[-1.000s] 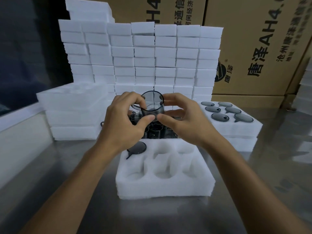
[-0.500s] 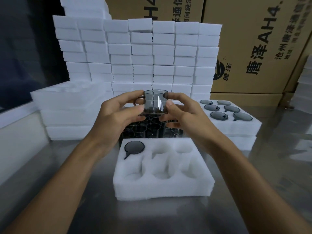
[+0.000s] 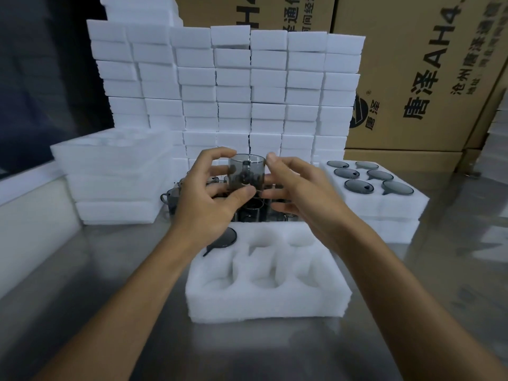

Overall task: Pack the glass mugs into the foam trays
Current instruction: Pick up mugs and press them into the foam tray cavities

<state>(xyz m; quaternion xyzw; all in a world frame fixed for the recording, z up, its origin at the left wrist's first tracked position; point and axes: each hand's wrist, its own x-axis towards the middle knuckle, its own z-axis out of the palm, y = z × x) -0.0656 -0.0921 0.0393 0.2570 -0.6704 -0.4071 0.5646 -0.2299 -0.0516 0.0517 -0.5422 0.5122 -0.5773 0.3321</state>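
Smoked glass mug [image 3: 246, 171] held upright, frame centre.
Left hand [image 3: 209, 199] fingers curl round mug; right hand [image 3: 299, 188] fingertips pinch its right side. Mug above loose mugs [image 3: 247, 210], behind foam tray [image 3: 268, 273], lower centre.

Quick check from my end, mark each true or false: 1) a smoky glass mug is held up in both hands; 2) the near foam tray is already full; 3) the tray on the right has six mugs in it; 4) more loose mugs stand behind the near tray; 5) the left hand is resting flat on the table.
1) True: the left hand and the right hand hold the glass mug.
2) False: the near foam tray holds one mug in its back left pocket; the other pockets are empty.
3) True: six sit in the right tray.
4) True: loose mugs stand there.
5) False: it is raised, gripping the mug.
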